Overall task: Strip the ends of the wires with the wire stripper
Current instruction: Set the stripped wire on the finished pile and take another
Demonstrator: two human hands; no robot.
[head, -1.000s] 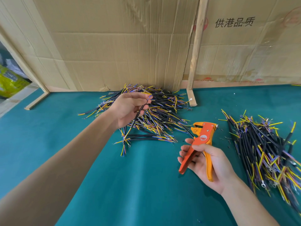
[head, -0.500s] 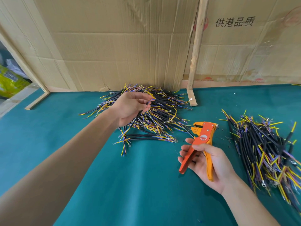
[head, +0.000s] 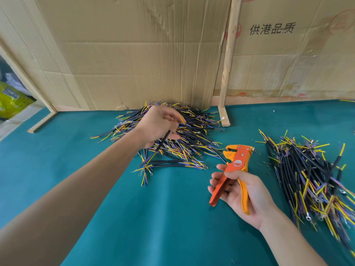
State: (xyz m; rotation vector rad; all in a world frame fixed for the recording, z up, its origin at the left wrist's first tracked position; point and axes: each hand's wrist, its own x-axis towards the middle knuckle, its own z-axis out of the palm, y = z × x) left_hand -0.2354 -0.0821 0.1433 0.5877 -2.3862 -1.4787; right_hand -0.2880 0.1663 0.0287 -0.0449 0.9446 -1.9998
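While left hand (head: pixel 156 124) pinches a black wire (head: pixel 163 142), right hand (head: pixel 244 194) grips wire stripper (head: pixel 235 166) — head pointing away.

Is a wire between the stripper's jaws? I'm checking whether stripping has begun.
No, the wire stripper in the right hand has nothing between its jaws.

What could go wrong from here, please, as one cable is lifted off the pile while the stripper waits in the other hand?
1. The left hand pinches a black cable amid the tangled far pile; neighbours may snag and drag along.
2. The wire stripper sits loosely in the right hand, handles spread; it might slip.
3. The second pile lies close by on the right, so stripped and unstripped cables could get mixed.
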